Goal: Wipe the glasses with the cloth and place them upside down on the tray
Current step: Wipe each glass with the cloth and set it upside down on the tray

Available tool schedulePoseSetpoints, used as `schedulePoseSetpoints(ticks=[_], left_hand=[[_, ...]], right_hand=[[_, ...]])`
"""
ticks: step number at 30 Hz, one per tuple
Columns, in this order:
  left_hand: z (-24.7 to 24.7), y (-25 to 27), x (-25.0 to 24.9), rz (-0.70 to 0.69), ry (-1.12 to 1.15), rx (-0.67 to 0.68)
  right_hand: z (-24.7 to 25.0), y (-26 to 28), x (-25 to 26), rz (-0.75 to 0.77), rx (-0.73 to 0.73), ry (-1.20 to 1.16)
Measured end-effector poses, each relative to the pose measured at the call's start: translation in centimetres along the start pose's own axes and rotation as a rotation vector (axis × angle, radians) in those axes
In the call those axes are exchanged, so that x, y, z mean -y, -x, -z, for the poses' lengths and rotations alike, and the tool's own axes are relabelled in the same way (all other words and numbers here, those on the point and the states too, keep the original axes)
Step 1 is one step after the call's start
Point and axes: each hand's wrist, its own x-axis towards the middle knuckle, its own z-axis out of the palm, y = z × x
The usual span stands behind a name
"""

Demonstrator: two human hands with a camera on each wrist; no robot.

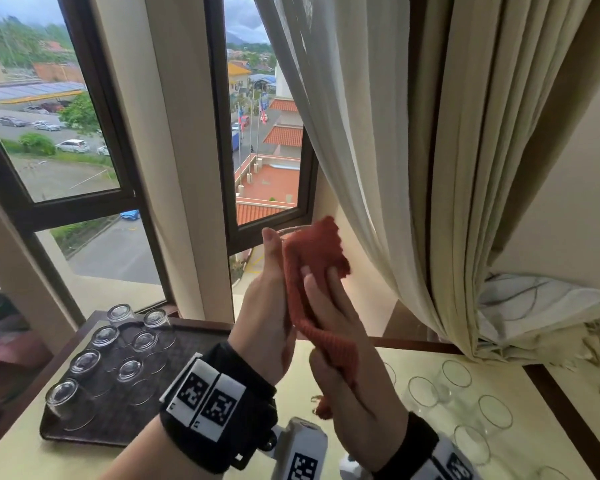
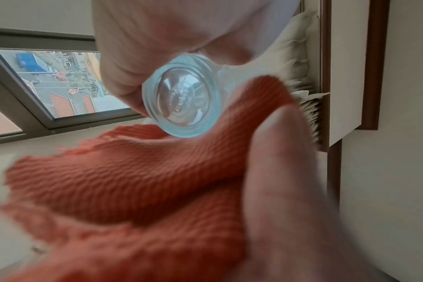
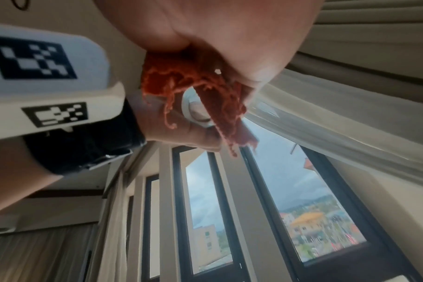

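Note:
I hold a clear glass up in front of the window, mostly wrapped in the orange ribbed cloth. Only part of its rim shows in the head view. My left hand grips the glass; in the left wrist view its thick base faces the camera between my fingers, above the cloth. My right hand presses the cloth against the glass, fingers curled over it, and bunched cloth hangs from that palm. On the dark tray at the left, several glasses stand upside down.
Several upright glasses stand on the cream table at the right. A gathered curtain hangs close behind my hands, its end resting on the table's far right. Window frames lie straight ahead.

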Motion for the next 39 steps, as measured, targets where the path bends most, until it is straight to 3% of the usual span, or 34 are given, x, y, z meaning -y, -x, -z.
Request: schedulePoseSetpoints(ticks=[6, 9, 15, 19, 23, 26, 29, 32, 36, 39], left_hand=[[-0.2, 0.4, 0.6, 0.005, -0.182, 0.045], [-1.0, 0.9, 1.1, 0.011, -0.177, 0.067], [-0.3, -0.4, -0.1, -0.002, -0.106, 0.013], [0.7, -1.1, -0.4, 0.002, -0.193, -0.031], [-0.1, -0.1, 0.4, 0.022, -0.190, 0.001], [-0.7, 0.2, 0.8, 0.007, -0.136, 0.043], [-0.2, -0.2, 0.4, -0.027, -0.056, 0.055], [0.7, -0.9, -0.6, -0.068, -0.073, 0.116], [1.4, -1.6, -0.8, -0.115, -0.169, 0.059], [0.8, -0.8, -0.3, -0.146, -0.177, 0.120]], right_hand=[[0.1, -0.5, -0.7, -0.387, -0.172, -0.299], [1.0, -2.7, -0.3, -0.301, -0.211, -0.316], [0.2, -0.4, -0.4, -0.084, -0.036, -0.117], [-0.2, 1.4, -0.8, -0.233, 0.012, -0.200], [0.5, -0.8, -0.8, -0.450, -0.115, -0.336], [1.3, -3.0, -0.2, -0.335, -0.139, -0.308], [1.0, -2.6, 0.6, -0.162, -0.013, -0.177], [-0.5, 0.1, -0.1, -0.102, 0.042, -0.119], [-1.3, 1.2, -0.8, -0.356, -0.013, -0.312], [-0.2, -0.8, -0.6, -0.536, -0.169, -0.371]])
